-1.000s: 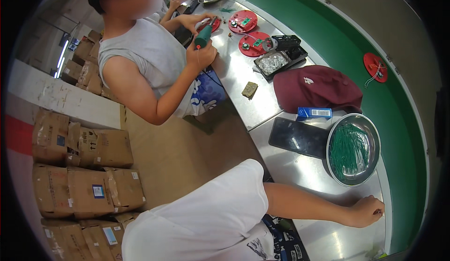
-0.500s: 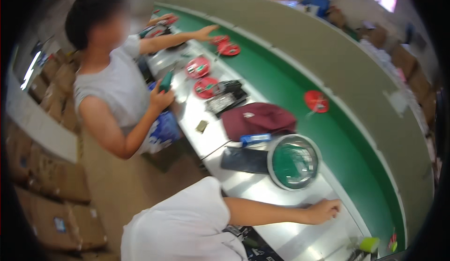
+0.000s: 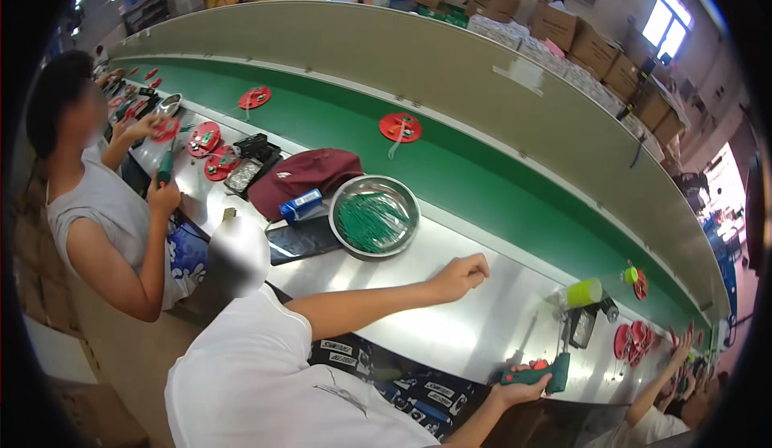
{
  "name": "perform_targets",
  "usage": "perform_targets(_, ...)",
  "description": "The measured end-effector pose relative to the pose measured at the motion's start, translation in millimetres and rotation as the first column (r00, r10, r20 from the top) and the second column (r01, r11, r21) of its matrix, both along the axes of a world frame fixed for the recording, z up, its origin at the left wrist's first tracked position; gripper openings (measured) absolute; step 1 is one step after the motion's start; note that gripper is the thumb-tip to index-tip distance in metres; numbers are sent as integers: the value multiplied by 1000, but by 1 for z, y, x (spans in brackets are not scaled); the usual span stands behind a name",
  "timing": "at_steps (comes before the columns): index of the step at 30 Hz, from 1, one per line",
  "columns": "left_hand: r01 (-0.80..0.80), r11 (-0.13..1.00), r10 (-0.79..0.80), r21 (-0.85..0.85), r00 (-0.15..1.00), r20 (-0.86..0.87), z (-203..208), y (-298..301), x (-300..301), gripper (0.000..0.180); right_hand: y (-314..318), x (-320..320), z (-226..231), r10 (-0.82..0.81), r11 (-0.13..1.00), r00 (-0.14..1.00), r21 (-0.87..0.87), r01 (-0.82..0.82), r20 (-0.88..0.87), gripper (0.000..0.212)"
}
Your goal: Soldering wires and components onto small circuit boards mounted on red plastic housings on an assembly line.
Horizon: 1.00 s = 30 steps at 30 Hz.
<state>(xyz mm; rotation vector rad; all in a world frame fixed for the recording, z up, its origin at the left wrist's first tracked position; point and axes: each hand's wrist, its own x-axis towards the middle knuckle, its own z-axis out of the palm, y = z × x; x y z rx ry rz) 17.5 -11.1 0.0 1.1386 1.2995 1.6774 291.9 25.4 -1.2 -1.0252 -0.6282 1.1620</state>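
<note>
— What does the person have hold of?

— The right hand (image 3: 521, 384) is wrapped fully around a green driver (image 3: 537, 376), low at the near edge of the table (image 3: 418, 327). The driver lies roughly level and its tip touches nothing that shows.

— And the other?

— The left hand (image 3: 462, 275) is curled into a loose fist resting on the bare steel, just beside the bowl (image 3: 374, 219) of green wires. Nothing shows in it; whether something small sits inside the fist cannot be told.

— So which step is it?

— It looks like a pause between pieces: the tool is gripped, but no workpiece lies under it.

— What would a next move need?

— A piece brought to the driver's tip. The nearest red disc (image 3: 400, 126) rides on the green belt (image 3: 482, 174), well apart from both hands, past the bowl and the maroon cap (image 3: 301, 174). Reaching it means uncurling the left hand and stretching over the bowl without tipping it.

— Anyone else close by?

— A co-worker (image 3: 104, 231) in a grey top, further left, holds another driver. A yellow-green roll (image 3: 585, 293) stands near the person's right hand.
</note>
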Motion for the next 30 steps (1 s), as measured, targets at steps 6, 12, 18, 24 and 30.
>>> perform_targets(6, -88, 948, 243, 306, 821, -517, 75, 40, -31, 8, 0, 5, 0, 55, 998, 998, 16, -55, 3, 45)
perform_targets(12, -538, 822, 454, 186, 421, -785, 83, 127, -208, 29, 0, 6, 7, 72, 996, 997, 42, -72, 12, 49)
perform_targets(18, -899, 405, 180, -166, 256, -950, 24, 122, -326, 36, 6, 8, -7, 110, 991, 992, 78, -105, -61, 44)
perform_targets(24, -865, 423, 228, -270, 390, -892, 8, 115, -334, 32, 2, 5, -7, 117, 987, 992, 114, -112, -39, 42)
perform_targets(30, -472, 869, 225, -150, 645, -730, 41, 122, -265, 27, -1, 7, -5, 119, 990, 991, 81, -114, -61, 37)
